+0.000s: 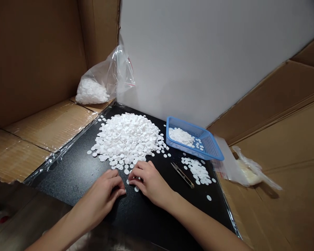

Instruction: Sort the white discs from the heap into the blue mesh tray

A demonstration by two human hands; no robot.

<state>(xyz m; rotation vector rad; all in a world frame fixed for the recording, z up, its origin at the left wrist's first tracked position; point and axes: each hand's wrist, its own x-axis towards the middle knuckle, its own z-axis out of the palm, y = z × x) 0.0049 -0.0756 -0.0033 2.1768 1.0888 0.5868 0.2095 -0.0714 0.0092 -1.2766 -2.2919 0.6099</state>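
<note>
A large pile of white discs (pixel 128 136) lies on the black tabletop (pixel 75 174). My left hand (pixel 111 190) rests near the front of the pile, its fingers curled together around a white disc whose edge shows at the fingertips. Just right of it, my right hand (pixel 146 179) is bent over the loose discs, thumb and fingers pinched at a white disc (pixel 128 181). Another disc (pixel 136 189) lies under the right hand. A smaller group of discs (pixel 199 171) is spread to the right, beside small metal snips (pixel 182 175).
A blue basket (pixel 211 148) holding white discs stands at the back right. Behind the pile on the left sits a clear bag (pixel 92 90) of white pieces. Another plastic bag (pixel 251 170) lies on cardboard at the right. Cardboard walls and a pale panel surround the table.
</note>
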